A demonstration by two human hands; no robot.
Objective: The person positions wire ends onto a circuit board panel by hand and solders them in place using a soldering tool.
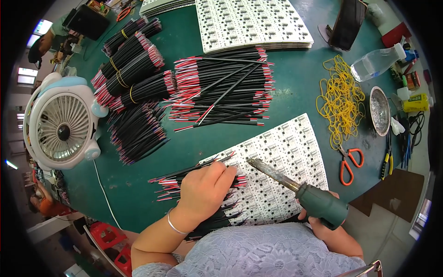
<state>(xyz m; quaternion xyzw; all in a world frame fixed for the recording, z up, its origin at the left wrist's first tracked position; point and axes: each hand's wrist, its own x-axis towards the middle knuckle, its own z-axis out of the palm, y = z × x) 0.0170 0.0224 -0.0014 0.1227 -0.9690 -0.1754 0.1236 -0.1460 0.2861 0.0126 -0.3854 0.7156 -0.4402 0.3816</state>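
My right hand [319, 226] grips a soldering iron [325, 205] by its thick dark green handle. The iron's worn metal tip points left, over a white circuit board sheet [290, 161] printed with repeated small circuits. Close to that tip is my left hand [203, 189], closed, with its thumb and forefinger together above the board's left part. Its fingertips are hidden from view, so what they pinch is unclear. Short black wires [168, 187] with red and white ends stick out around and beneath this hand, lying across the board's left edge.
Loose black wires [221, 87] and banded bundles [134, 69] lie beyond the board. A stack of board sheets [254, 23] sits at the back. Rightward are yellow rubber bands [339, 101], orange-handled scissors [348, 166], a metal bowl [380, 111] and a bottle [376, 63]. A fan [63, 131] stands left.
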